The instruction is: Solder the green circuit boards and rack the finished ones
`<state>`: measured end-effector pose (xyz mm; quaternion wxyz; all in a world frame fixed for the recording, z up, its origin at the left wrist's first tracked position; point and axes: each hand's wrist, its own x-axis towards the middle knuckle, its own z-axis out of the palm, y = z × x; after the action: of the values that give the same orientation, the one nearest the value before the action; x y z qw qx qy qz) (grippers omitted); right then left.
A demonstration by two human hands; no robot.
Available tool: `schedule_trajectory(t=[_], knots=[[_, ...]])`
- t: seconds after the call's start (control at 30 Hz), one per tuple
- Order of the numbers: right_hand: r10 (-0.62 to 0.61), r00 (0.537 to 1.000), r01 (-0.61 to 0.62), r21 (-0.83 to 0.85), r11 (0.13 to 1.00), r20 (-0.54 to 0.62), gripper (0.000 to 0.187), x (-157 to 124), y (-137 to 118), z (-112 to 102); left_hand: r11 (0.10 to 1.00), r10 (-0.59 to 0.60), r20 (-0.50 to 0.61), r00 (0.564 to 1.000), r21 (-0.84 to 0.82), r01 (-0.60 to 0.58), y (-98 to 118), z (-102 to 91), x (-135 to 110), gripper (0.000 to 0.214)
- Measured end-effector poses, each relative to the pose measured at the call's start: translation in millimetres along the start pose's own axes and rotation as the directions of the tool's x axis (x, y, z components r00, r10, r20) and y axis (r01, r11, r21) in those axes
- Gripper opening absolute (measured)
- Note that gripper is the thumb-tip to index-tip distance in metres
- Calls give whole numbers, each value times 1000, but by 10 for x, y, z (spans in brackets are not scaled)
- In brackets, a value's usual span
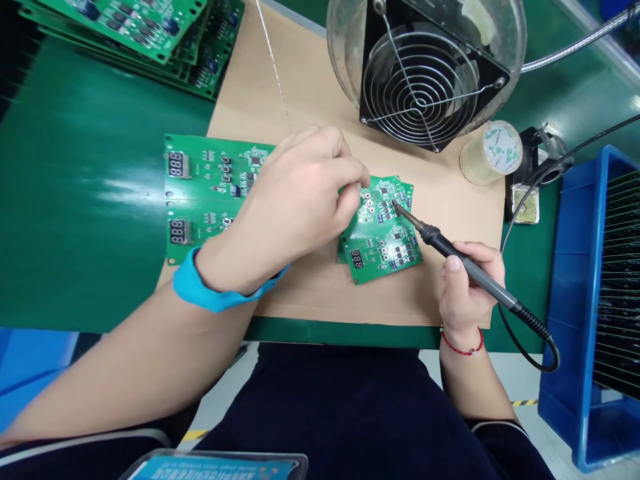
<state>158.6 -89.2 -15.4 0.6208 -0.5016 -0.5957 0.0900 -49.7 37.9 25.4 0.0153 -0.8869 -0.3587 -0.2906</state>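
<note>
My right hand (470, 280) is closed around a soldering iron (445, 243), its tip touching or just above the components of a green circuit board (373, 230). That board has a three-digit display and lies slightly askew on another board. Over its upper left edge, my left hand (315, 187) is closed in a pinch. A thin solder wire (273, 60) comes down from the top and passes behind this hand; the end at the fingertips is too small to make out. Partly beneath my left hand lies another green board (195, 193) with two displays.
Brown paper (300, 293) covers part of the green table. A caged fan (420, 100) stands at the back, beside a tape roll (493, 153) and an iron stand with a sponge (525, 203). Stacked boards (145, 30) lie back left; a blue crate (567, 287) of boards is right.
</note>
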Motion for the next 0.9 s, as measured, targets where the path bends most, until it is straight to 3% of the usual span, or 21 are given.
schedule_trajectory(t=[0.23, 0.4, 0.53, 0.73, 0.9], knots=[[-8, 1000, 8, -13, 1000, 21, 13, 3, -18, -14, 1000, -16, 108, 994, 8, 15, 42, 6, -8, 43], [-43, 999, 44, -40, 998, 25, 12, 28, -43, -14, 998, -27, 263, 965, 64, 11, 90, 44, 10, 50], [-49, 999, 50, -41, 998, 23, 12, 36, -40, -9, 996, 85, 186, 979, 8, -88, 82, 89, -12, 50], [-24, 1000, 24, -2, 1000, 0, 15, -3, -16, -14, 995, 97, 119, 988, -5, -97, 71, 55, -24, 45], [-82, 996, 82, -15, 997, -21, 11, -2, -10, -18, 985, 168, 43, 985, 38, -169, 76, 81, -29, 39]])
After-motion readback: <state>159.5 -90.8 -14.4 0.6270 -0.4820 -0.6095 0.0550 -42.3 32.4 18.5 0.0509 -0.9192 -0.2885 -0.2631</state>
